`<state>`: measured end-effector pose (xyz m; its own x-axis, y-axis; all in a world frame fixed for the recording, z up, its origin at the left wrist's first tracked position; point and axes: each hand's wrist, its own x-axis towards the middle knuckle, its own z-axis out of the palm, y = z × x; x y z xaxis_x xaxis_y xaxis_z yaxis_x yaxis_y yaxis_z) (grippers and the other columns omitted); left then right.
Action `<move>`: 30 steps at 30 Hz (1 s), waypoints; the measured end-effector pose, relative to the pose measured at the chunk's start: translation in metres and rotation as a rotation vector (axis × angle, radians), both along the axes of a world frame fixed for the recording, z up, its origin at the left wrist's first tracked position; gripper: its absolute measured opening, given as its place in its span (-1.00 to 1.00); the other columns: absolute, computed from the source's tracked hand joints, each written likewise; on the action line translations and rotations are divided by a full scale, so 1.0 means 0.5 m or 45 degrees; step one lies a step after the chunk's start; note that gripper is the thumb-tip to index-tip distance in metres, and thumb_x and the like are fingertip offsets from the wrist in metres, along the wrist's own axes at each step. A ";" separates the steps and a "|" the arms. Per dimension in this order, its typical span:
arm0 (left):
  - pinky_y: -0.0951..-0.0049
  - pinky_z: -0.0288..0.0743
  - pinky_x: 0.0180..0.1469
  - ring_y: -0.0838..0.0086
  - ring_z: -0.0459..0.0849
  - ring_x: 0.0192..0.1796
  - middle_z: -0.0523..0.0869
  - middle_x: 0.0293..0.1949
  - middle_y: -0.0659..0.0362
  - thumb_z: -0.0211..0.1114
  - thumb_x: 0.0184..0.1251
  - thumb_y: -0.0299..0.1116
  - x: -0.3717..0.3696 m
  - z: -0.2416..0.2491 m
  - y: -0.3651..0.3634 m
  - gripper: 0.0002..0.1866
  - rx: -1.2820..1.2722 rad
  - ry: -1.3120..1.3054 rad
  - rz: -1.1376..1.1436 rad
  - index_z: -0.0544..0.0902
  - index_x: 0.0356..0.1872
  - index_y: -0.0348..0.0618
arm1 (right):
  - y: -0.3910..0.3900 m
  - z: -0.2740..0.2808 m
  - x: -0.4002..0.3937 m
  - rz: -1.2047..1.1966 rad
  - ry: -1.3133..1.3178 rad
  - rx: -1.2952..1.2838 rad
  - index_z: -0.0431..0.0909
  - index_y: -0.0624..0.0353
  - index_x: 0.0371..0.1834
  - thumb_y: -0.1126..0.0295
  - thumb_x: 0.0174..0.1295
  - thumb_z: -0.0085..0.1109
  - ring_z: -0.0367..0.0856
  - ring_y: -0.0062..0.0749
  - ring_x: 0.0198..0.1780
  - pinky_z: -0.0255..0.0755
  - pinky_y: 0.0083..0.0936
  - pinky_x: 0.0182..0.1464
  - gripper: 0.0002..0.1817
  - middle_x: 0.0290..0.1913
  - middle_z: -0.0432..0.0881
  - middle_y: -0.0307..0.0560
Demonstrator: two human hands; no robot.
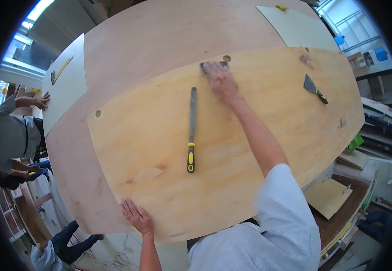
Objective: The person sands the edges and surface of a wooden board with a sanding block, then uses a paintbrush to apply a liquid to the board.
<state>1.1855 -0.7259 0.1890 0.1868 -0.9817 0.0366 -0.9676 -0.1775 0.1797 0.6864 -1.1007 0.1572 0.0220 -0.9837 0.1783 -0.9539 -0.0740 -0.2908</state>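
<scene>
A large light plywood panel (pixel 232 149) lies on a wider pinkish board (pixel 137 49). Near the panel's far edge, beside a round hole, my right hand (pixel 221 81) is pressed over a dark flat block (pixel 203 67); motion blurs the fingers. My left hand (pixel 137 217) rests flat on the panel's near left edge, fingers apart, holding nothing. Between the hands lies a file (pixel 192 126) with a black and yellow handle. Toward the panel's right side is a scraper (pixel 315 89) with a dark handle.
A pale sheet (pixel 71 83) at the left bears a yellow-handled tool (pixel 63 70); a co-worker's hand (pixel 43 100) touches its edge. Another pale sheet (pixel 295 27) lies at the back right. Another person (pixel 62 246) is at lower left. Shelving (pixel 354 180) holds boards at right.
</scene>
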 end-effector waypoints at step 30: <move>0.02 -0.08 0.72 -0.04 0.09 0.72 0.23 0.67 -0.13 -0.15 0.63 -0.20 -0.003 -0.009 0.002 -0.34 0.051 -0.070 -0.016 0.26 0.65 -0.29 | -0.057 0.009 -0.292 -0.311 0.340 0.181 0.30 0.23 0.62 0.38 0.50 -0.10 0.26 -0.01 0.64 0.23 -0.19 0.62 -0.39 0.61 0.37 0.13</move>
